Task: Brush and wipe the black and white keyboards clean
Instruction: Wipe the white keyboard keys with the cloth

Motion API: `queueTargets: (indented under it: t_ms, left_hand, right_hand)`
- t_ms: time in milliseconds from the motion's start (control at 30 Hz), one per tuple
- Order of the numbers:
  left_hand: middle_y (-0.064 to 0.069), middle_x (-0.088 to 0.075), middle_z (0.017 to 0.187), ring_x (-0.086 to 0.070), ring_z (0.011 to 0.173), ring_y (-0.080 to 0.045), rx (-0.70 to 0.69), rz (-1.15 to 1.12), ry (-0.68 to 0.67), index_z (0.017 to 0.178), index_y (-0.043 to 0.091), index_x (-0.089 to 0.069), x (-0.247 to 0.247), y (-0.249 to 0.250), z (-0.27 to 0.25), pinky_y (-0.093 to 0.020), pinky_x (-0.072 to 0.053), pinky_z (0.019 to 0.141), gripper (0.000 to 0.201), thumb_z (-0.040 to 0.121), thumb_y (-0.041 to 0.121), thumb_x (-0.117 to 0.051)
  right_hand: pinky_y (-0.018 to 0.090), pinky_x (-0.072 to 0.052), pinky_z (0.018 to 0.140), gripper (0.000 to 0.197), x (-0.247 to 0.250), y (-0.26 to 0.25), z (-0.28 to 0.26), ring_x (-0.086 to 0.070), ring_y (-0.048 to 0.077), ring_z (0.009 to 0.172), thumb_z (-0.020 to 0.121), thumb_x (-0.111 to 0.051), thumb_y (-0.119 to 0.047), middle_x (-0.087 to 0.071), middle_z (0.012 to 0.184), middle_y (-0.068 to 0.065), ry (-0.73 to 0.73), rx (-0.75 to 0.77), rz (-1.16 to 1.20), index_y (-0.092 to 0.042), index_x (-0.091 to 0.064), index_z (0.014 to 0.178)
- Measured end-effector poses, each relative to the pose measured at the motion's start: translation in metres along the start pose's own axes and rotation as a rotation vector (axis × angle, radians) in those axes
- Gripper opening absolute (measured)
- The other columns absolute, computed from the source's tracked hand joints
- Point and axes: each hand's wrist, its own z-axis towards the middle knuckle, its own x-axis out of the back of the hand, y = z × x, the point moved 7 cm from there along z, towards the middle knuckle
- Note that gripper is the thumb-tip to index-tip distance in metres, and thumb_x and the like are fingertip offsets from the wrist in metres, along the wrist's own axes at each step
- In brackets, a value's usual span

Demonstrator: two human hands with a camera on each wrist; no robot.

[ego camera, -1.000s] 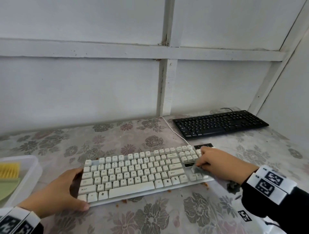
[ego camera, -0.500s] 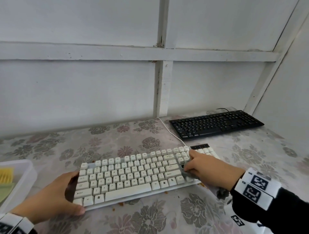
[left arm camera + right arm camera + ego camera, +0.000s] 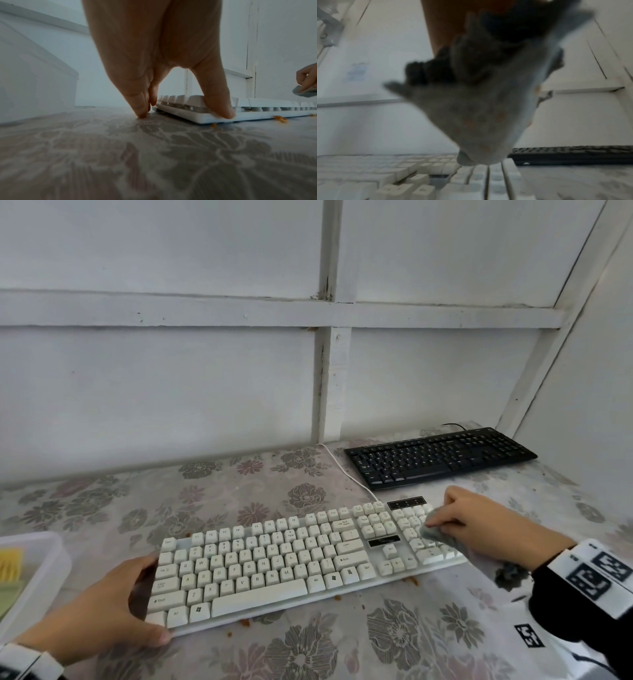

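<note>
The white keyboard [image 3: 291, 559] lies slantwise in front of me on the flowered tabletop [image 3: 239, 484]. My left hand [image 3: 137, 601] braces its left end, thumb on the front rim [image 3: 221, 111] and straight fingertips [image 3: 142, 112] on the table beside it. My right hand [image 3: 455, 522] grips a crumpled grey cloth [image 3: 440, 537] and presses it on the number pad. The right wrist view shows the cloth [image 3: 484, 121], dotted with orange specks, hanging over the pale keys [image 3: 419, 175]. The black keyboard [image 3: 442, 455] rests at the back right, untouched.
A translucent plastic box [image 3: 34, 570] at the left edge holds a yellow brush [image 3: 12, 563]. Orange crumbs [image 3: 411, 580] lie along the white keyboard's front edge. Its white cable [image 3: 346, 474] runs back to the wall. White panelled walls close the back and right.
My right hand slid the cloth left over the keys beside the number pad, then back right onto the number pad. The left hand has kept its place at the keyboard's left end.
</note>
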Motion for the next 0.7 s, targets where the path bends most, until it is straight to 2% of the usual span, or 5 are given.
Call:
queueTargets:
  t_ms: [200,367,533,633,700]
  left_hand:
    - [0.015,-0.065,0.119,-0.061,0.110,-0.008,-0.011,-0.041,-0.034,0.127,0.030,-0.050,-0.001,-0.003,0.000,-0.043,-0.045,0.101,0.113,0.025,0.045,-0.095]
    - [0.017,-0.066,0.115,-0.063,0.107,-0.006,-0.033,-0.067,-0.051,0.124,0.031,-0.051,-0.004,0.005,-0.001,-0.040,-0.045,0.099,0.110,0.024,0.045,-0.094]
    - [0.017,-0.065,0.117,-0.061,0.109,-0.007,-0.013,-0.023,-0.040,0.128,0.031,-0.048,-0.003,0.003,-0.003,-0.041,-0.045,0.100,0.115,0.024,0.050,-0.093]
    - [0.017,-0.066,0.114,-0.062,0.107,-0.007,-0.003,-0.024,-0.025,0.123,0.032,-0.051,-0.002,0.002,-0.003,-0.041,-0.046,0.099,0.112,0.021,0.050,-0.092]
    - [0.017,-0.067,0.113,-0.063,0.106,-0.007,-0.014,-0.002,-0.016,0.122,0.031,-0.052,-0.002,0.003,-0.003,-0.041,-0.047,0.098,0.114,0.018,0.052,-0.092]
  right_hand:
    - [0.015,-0.037,0.066,0.022,-0.024,-0.005,-0.002,-0.047,0.003,0.081,0.094,-0.052,-0.033,-0.047,0.093,-0.005,-0.047,0.045,0.027,-0.028,-0.072,0.101]
    - [0.020,-0.039,0.072,0.022,-0.020,0.008,-0.002,-0.044,0.003,0.077,0.095,-0.052,-0.030,-0.049,0.095,-0.001,-0.061,0.024,0.033,-0.036,-0.072,0.104]
    - [0.014,-0.037,0.066,0.022,-0.018,0.027,-0.007,-0.045,0.002,0.075,0.093,-0.055,-0.032,-0.041,0.083,-0.010,-0.047,-0.041,0.064,-0.043,-0.068,0.106]
    - [0.016,-0.039,0.071,0.021,-0.020,0.057,-0.014,-0.051,0.007,0.082,0.094,-0.055,-0.028,-0.040,0.083,-0.009,-0.077,-0.130,-0.046,-0.030,-0.073,0.103]
    - [0.014,-0.037,0.068,0.022,-0.017,0.066,-0.016,-0.047,0.002,0.076,0.093,-0.056,-0.026,-0.039,0.082,-0.012,-0.054,-0.160,-0.047,-0.028,-0.072,0.107]
